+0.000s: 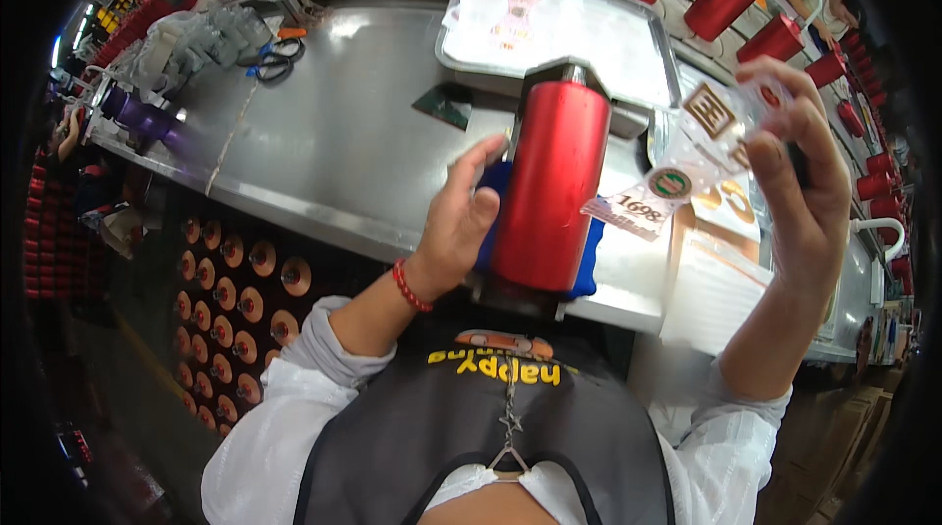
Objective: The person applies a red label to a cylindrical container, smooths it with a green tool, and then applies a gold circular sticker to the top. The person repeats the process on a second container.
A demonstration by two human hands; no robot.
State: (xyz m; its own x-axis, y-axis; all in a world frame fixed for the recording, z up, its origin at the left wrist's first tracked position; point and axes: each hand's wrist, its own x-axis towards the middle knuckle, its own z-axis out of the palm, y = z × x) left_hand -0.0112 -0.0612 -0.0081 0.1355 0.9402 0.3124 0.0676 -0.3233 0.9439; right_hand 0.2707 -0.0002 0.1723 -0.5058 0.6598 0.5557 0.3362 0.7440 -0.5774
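My left hand [459, 221] cups the near left side of the red cylinder [551, 186], fingers curled loosely against it, not clamped; this steadies it so it cannot roll. The cylinder lies lengthwise on a blue pad [587, 255] at the near edge of the steel surface [334, 142], its dark end pointing away from me. It is glossy, plain red, smooth, no label on the side I see.

My right hand [800, 186] is raised beside it, thumb and fingers pinched on a clear plastic sleeve [702, 147] carrying printed tags, a white price tag [640, 206] hanging at its lower corner. Held up and tilted toward me, probably for reading or sorting.

Just behind the cylinder: a shallow metal tray [549, 25] with glare on it. Left of that, black-handled scissors [275, 59] and a grey cloth [201, 39]. Farthest off, a row of matching red cylinders [721, 0] along the right back.
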